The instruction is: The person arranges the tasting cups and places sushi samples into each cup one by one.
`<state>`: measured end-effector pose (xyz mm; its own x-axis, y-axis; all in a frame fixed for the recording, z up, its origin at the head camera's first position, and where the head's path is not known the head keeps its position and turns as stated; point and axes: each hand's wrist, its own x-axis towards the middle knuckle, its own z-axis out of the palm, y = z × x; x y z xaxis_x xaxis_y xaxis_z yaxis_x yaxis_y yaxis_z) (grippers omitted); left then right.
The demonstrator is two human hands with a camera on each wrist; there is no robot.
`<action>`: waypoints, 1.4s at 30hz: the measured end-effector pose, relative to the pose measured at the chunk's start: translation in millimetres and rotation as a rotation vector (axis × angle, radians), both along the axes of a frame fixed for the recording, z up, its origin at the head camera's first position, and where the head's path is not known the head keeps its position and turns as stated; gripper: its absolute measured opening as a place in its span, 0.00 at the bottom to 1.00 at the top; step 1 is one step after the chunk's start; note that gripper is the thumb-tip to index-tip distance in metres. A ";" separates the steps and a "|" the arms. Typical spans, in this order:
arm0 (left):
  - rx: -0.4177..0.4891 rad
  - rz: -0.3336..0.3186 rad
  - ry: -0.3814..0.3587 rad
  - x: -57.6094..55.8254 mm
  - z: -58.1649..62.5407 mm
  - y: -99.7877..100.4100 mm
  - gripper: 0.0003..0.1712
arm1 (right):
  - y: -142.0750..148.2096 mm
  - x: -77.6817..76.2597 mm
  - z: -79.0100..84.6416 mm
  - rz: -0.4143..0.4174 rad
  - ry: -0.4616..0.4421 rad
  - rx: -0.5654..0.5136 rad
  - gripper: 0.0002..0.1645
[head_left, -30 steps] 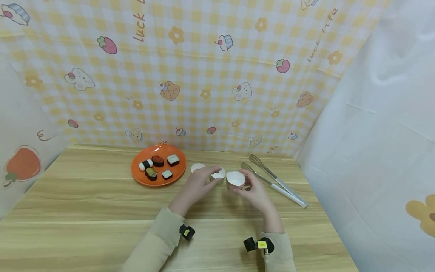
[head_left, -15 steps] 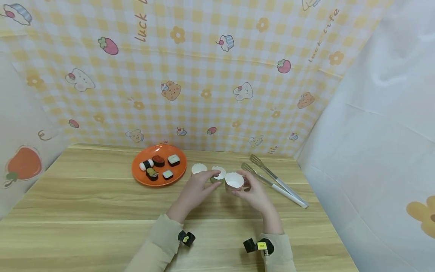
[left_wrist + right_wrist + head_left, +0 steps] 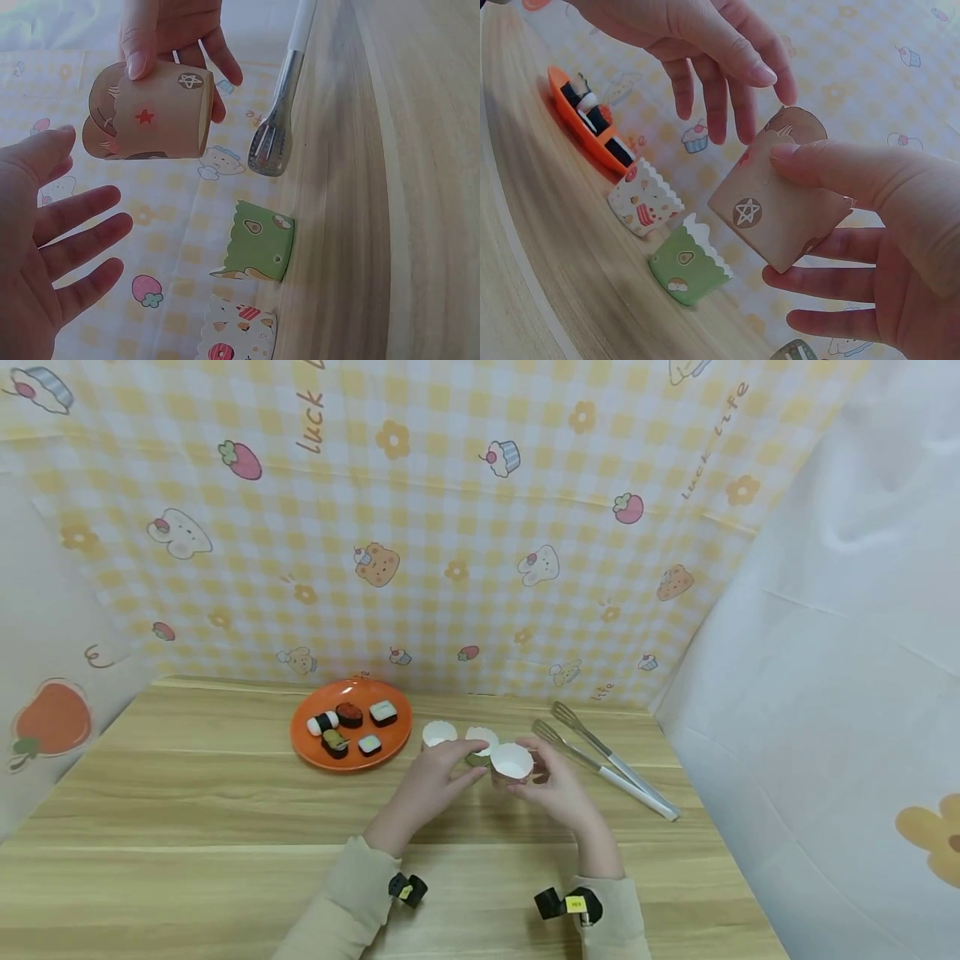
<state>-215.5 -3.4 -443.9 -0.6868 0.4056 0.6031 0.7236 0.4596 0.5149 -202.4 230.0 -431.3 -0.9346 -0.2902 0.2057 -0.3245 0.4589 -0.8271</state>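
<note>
My right hand (image 3: 561,783) grips a brown paper baking cup (image 3: 776,206) between thumb and fingers. The cup is raised above the table, its white inside turned up toward the head camera. My left hand (image 3: 429,777) is beside it with fingers apart and nothing in them; in the left wrist view those fingers (image 3: 82,214) point toward the brown cup. Behind the hands, a green paper cup (image 3: 261,244) with an avocado print stands on the table. Left of it is a white paper cup (image 3: 645,201) with a cake print, partly covered by my left hand in the head view.
An orange plate (image 3: 306,752) holding several sushi pieces (image 3: 348,716) lies to the left of the cups. Metal tongs (image 3: 611,764) rest on the wooden table (image 3: 187,827) at the right. A checkered cloth (image 3: 450,510) hangs behind the table.
My right hand has carried the brown cup slightly left and toward me, closer to my left hand. The left hand has shifted a little, and more of the white cup shows.
</note>
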 end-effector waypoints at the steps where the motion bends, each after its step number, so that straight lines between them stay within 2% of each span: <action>1: 0.001 -0.003 0.000 0.9 0.7 -0.1 0.22 | -0.4 0.1 0.1 0.003 0.005 -0.002 0.42; 8: -0.034 -0.008 0.019 4.4 3.3 1.7 0.23 | -1.7 -0.7 -0.2 0.026 0.006 -0.005 0.42; 16: -0.060 -0.012 0.023 4.6 4.6 1.8 0.19 | -5.5 -0.1 1.2 0.067 -0.028 -0.008 0.42; 25: -0.041 -0.048 0.058 4.7 4.0 0.7 0.14 | -6.7 2.1 2.5 0.080 -0.035 0.010 0.42; 30: -0.031 -0.070 0.072 5.5 3.2 -1.0 0.09 | -17.1 16.0 26.9 0.092 -0.055 0.022 0.40; 32: -0.030 -0.070 0.077 6.0 3.0 -2.6 0.08 | -19.7 17.8 29.5 0.088 -0.073 0.027 0.40; 37: -0.026 -0.075 0.101 6.7 2.3 -4.2 0.07 | -12.5 7.5 5.7 0.082 -0.052 0.040 0.43; 42: -0.023 -0.082 0.144 7.5 2.4 -3.8 0.07 | -8.7 6.5 -0.6 0.078 -0.022 0.050 0.44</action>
